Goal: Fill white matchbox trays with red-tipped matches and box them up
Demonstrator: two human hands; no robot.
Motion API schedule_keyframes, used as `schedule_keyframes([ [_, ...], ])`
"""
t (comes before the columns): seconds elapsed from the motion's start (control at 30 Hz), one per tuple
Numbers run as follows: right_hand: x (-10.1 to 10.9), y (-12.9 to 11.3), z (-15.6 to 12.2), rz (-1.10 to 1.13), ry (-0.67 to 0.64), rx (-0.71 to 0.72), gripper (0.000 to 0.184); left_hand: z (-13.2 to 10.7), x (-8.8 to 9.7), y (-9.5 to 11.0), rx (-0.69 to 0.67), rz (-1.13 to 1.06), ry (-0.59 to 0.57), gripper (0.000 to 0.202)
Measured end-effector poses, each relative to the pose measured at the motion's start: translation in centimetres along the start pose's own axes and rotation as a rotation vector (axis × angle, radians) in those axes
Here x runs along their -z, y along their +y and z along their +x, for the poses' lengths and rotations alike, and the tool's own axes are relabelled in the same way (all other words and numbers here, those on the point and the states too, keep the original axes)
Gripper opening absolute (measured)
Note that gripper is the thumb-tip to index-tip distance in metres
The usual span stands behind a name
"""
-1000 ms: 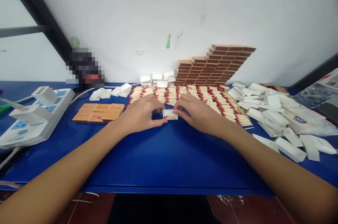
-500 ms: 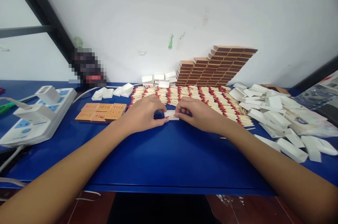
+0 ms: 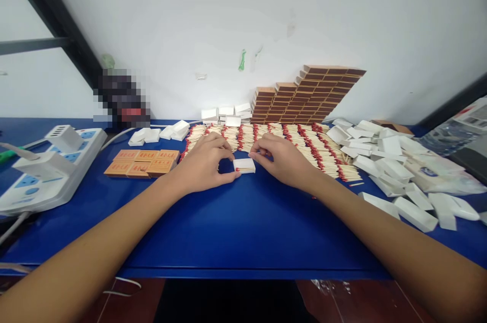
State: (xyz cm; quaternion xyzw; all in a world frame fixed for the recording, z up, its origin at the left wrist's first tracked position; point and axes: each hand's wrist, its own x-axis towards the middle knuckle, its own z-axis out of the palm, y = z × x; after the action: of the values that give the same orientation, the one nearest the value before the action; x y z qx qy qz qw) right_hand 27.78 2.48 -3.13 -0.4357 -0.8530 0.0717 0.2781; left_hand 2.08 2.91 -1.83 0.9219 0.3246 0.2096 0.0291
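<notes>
My left hand (image 3: 203, 165) grips a small white matchbox tray (image 3: 244, 165) on the blue table (image 3: 243, 231), thumb on its near side and fingers curled over its far left end. A red match head shows at the tray's left end. My right hand (image 3: 284, 158) is curled in a pinch at the tray's far right corner; what the fingertips hold is hidden. Just behind both hands lies a long row of red-tipped matches (image 3: 289, 136).
Brown matchbox sleeves (image 3: 308, 95) are stacked against the wall. Loose white trays (image 3: 384, 160) are heaped on the right, with more white trays (image 3: 224, 111) at the back. Orange finished matchboxes (image 3: 142, 162) and a white power strip (image 3: 49, 166) lie on the left.
My right hand has drawn its fingers back off the tray's top to its far right corner, uncovering the tray. My left hand keeps its hold in the same spot.
</notes>
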Motion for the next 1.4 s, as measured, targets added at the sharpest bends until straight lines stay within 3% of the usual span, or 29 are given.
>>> schedule_keyframes([
  [0.13,-0.3,1.2,0.7,-0.180,0.062,0.021,0.012,0.0,0.0,-0.1,-0.017,-0.029,0.004,0.031],
  [0.53,1.9,3.6,0.4,-0.234,-0.182,-0.094,0.019,0.1,0.3,0.1,-0.005,-0.023,-0.024,0.028],
  [0.77,1.1,3.0,0.5,-0.273,-0.087,-0.059,0.012,0.1,0.4,0.3,-0.003,-0.036,-0.032,0.029],
  [1.2,1.9,3.5,0.5,-0.334,-0.118,-0.036,0.023,0.1,0.3,0.1,-0.012,-0.033,-0.016,0.028],
  [1.4,1.8,3.5,0.4,-0.270,-0.177,-0.032,0.014,0.1,0.2,0.2,-0.011,-0.043,-0.028,0.028],
])
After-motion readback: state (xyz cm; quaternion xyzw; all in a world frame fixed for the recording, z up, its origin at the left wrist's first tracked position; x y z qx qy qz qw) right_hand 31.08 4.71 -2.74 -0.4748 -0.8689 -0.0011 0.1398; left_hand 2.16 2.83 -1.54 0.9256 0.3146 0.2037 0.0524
